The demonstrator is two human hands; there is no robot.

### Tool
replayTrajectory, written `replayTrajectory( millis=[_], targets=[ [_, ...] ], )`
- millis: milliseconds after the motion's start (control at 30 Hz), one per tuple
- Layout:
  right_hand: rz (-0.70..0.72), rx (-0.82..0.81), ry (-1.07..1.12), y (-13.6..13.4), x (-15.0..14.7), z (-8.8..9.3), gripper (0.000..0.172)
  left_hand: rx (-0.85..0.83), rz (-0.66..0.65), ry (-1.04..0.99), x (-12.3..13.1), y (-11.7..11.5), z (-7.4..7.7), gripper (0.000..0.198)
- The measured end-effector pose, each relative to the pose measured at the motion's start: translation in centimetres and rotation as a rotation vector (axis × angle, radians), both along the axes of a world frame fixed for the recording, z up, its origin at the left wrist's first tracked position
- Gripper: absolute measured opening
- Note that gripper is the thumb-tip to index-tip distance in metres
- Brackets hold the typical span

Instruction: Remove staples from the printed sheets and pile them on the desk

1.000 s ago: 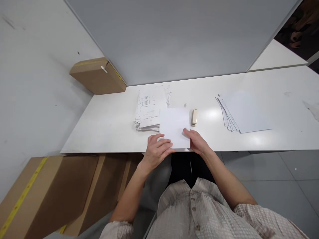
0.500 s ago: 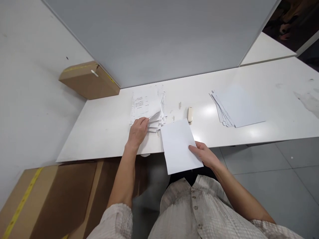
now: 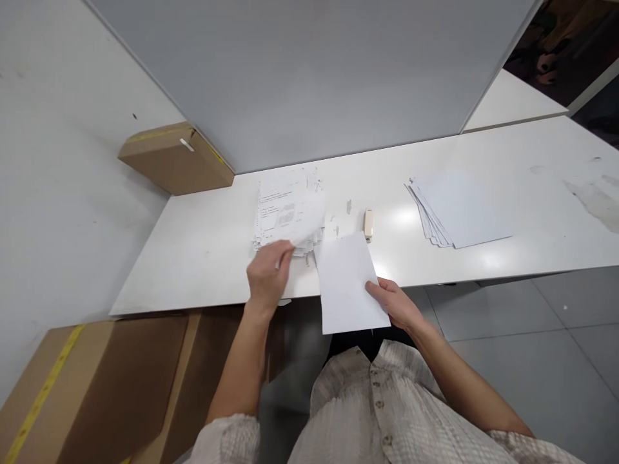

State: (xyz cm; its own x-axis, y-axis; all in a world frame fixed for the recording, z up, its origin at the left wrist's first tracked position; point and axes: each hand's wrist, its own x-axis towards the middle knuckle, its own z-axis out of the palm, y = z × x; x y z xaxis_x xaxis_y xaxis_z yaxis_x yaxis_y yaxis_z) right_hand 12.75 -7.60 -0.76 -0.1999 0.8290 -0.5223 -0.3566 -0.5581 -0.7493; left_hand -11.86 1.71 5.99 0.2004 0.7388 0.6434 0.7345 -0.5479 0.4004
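Note:
My left hand (image 3: 271, 267) pinches the near corner of a printed sheet of paper (image 3: 307, 216), which is lifted and a little blurred above the stack of printed papers (image 3: 264, 196) on the white table. White paper (image 3: 348, 283) is gripped at its right edge by my right hand (image 3: 394, 301), thumb on top; it hangs over the table's front edge. Whether that is one sheet or several, I cannot tell. Just beyond its far edge lies a small cream stapler-like object (image 3: 369, 224).
A fanned pile of white sheets (image 3: 464, 212) lies on the table (image 3: 193, 258) to the right. One cardboard box (image 3: 176, 160) stands at the back left, and a larger carton (image 3: 111, 380) sits below the table's left end. A grey panel (image 3: 309, 77) rises behind.
My left hand has lifted a printed sheet off the stack and drawn slightly toward me. In my right hand the white paper has turned slightly.

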Motion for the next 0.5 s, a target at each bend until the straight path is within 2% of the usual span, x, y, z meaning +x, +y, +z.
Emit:
replayTrajectory(
  millis=[100,233,367,467,500],
  targets=[
    [-0.051,-0.042,0.040,-0.6,-0.1,-0.3,0.031,0.029,-0.218,0.131,1.5,-4.8,-0.6,0.017],
    [-0.131,-0.116,0.035,-1.6,0.0,-1.1,0.039,-0.053,-0.406,0.166,3.4,-9.6,-2.9,0.022],
    [-0.122,-0.119,0.039,-2.5,0.2,-1.5,0.050,-0.124,-0.487,0.197,4.6,-11.8,-4.5,0.021],
    [-0.062,-0.008,-0.023,-3.0,0.2,-1.5,0.050,-0.196,-0.530,0.181,4.5,-12.1,-4.7,0.018],
    [-0.059,0.022,-0.057,-3.2,0.2,-1.4,0.050,-0.231,-0.497,0.146,4.2,-11.9,-4.8,0.021]
  ],
)
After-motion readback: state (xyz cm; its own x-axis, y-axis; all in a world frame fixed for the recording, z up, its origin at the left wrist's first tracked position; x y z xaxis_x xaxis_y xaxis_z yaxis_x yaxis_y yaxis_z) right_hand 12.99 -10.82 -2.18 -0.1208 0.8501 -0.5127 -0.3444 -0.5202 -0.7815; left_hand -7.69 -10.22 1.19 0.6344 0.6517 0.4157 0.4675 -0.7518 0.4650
